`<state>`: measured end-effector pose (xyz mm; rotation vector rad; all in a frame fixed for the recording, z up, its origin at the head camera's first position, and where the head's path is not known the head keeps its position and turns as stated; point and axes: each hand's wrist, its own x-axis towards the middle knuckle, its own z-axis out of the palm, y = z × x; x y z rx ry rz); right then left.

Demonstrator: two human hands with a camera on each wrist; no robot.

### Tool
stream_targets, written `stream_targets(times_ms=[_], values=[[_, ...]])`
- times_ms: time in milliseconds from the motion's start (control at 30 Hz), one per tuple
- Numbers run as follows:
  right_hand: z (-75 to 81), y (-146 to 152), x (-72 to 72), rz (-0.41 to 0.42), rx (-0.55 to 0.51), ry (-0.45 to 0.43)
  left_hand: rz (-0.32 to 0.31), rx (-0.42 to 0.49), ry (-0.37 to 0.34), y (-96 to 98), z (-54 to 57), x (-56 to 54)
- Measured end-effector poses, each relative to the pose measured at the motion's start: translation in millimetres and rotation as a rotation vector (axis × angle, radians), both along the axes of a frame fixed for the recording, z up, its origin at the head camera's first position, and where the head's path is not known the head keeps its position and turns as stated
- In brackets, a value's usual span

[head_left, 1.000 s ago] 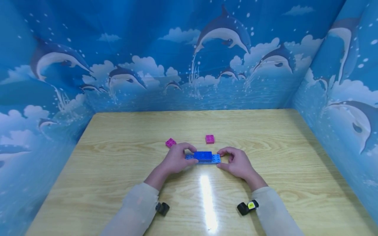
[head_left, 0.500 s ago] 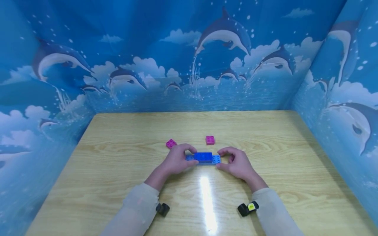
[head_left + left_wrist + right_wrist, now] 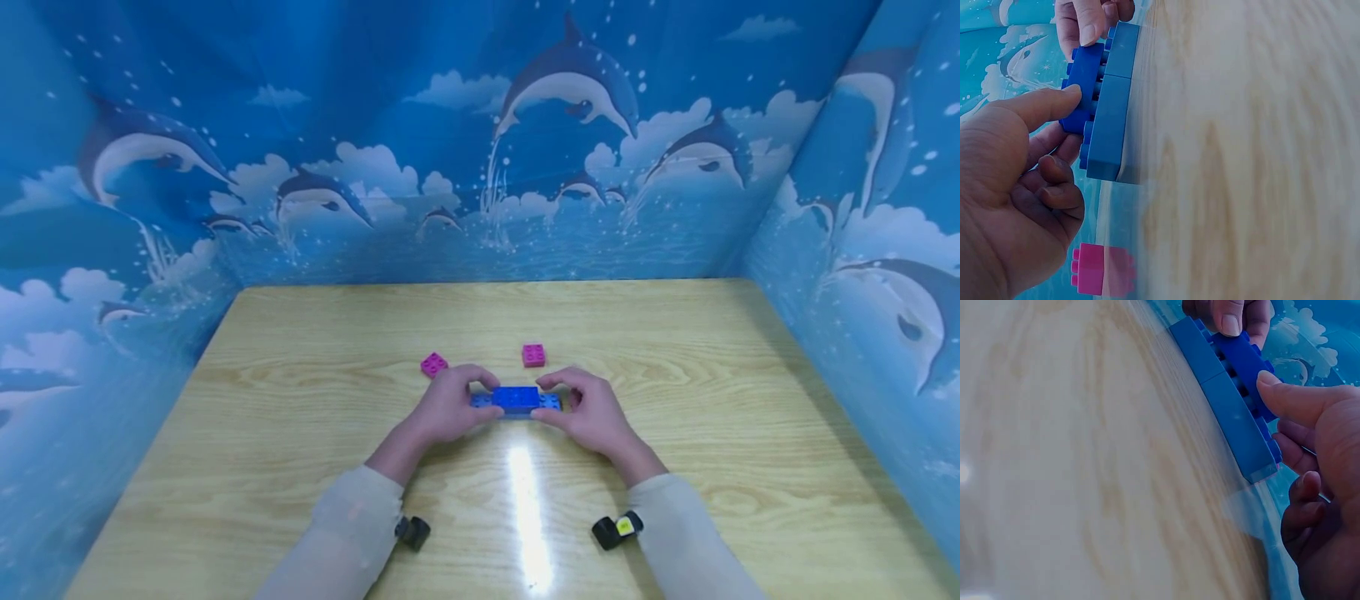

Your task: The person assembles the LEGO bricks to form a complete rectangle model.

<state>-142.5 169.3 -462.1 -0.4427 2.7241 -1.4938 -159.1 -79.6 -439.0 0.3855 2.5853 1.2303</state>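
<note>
Two lighter blue toy building bricks lie end to end on the table, one toward the left (image 3: 1112, 119) and one toward the right (image 3: 1235, 428). Across their joint sits a dark blue brick (image 3: 516, 400); studs show in a narrow gap beneath it in both wrist views. My left hand (image 3: 450, 404) pinches the dark blue brick's left end between thumb and fingers. At its right end my right hand (image 3: 588, 408) does likewise, thumb at the near side in the right wrist view. The right hand's fingers partly cover the lighter brick below.
Behind the blue bricks lie two pink bricks: one (image 3: 533, 356) straight back, the other (image 3: 433, 364) turned at an angle close to the left hand. The wooden table (image 3: 300, 333) ends at a dolphin-printed cloth (image 3: 420, 233) at the back and sides.
My right hand has shifted left, from the right end of the lighter blue brick onto the dark blue brick's right end. The left hand keeps its hold.
</note>
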Motion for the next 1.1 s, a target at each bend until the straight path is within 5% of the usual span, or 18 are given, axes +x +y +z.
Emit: stream_targets(times_ms=[1100], values=[[-3.0,-3.1,-4.3,0.045,0.019,-0.004,0.025,-0.025,0.034,2.1,-4.1,1.2]])
